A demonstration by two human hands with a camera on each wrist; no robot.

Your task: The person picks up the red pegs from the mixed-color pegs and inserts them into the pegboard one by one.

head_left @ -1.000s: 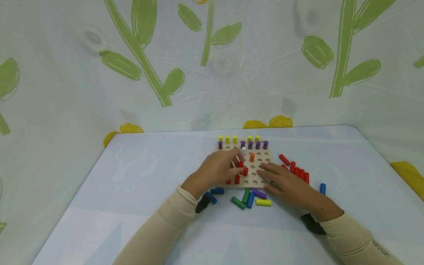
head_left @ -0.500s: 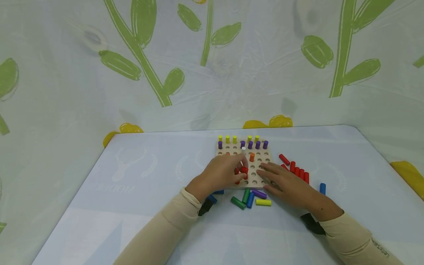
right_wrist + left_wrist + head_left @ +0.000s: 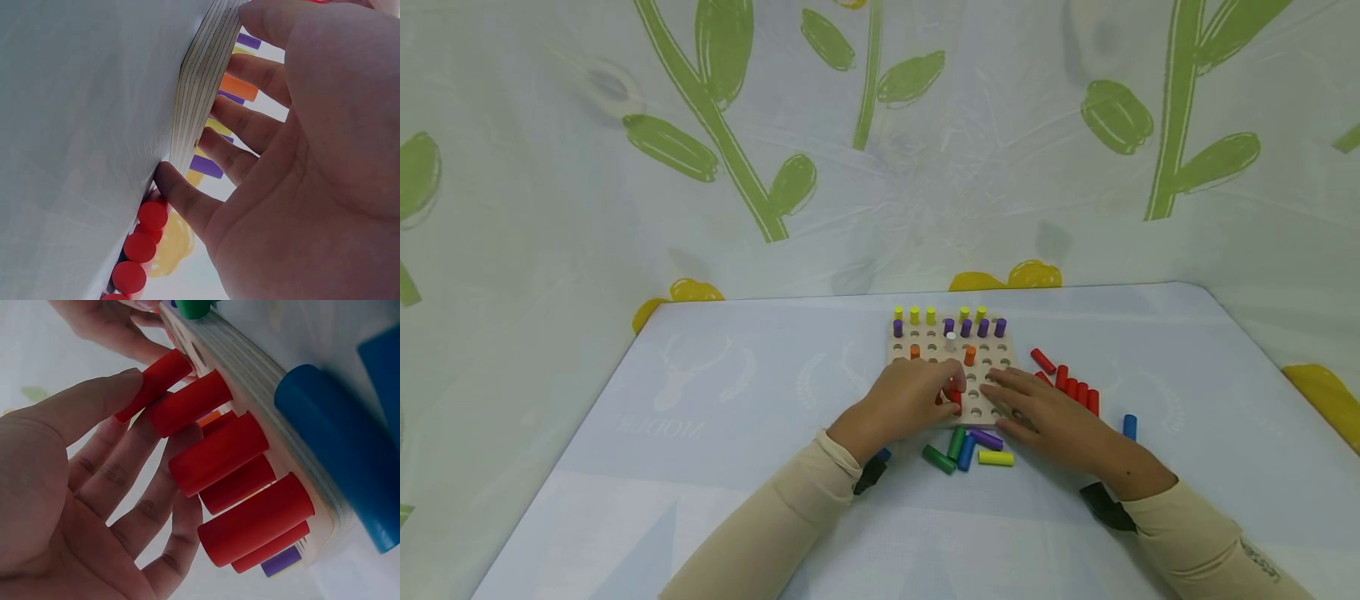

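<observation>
A wooden peg board (image 3: 940, 341) lies on the table, holding upright pegs in several colours. Over its near left part, my left hand (image 3: 898, 400) pinches a red peg (image 3: 156, 384) between thumb and fingers, its lower end at the board. Beside it in the left wrist view, several red pegs (image 3: 219, 453) stand in the board, partly hidden from the head view by this hand. My right hand (image 3: 300, 150) rests at the board's right side with fingers spread, fingertips along its layered edge (image 3: 200, 69) and top; it grips nothing.
Loose red pegs (image 3: 1082, 393) lie right of the board, with a blue peg (image 3: 1130, 427) farther right. Green pegs (image 3: 939, 459), a purple peg (image 3: 987, 438), a blue peg (image 3: 966, 452) and a yellow peg (image 3: 996, 458) lie before the near edge.
My left hand has moved right and toward me, bringing the red peg down to the near row. An orange peg behind the hand has come into view. The right hand stays put.
</observation>
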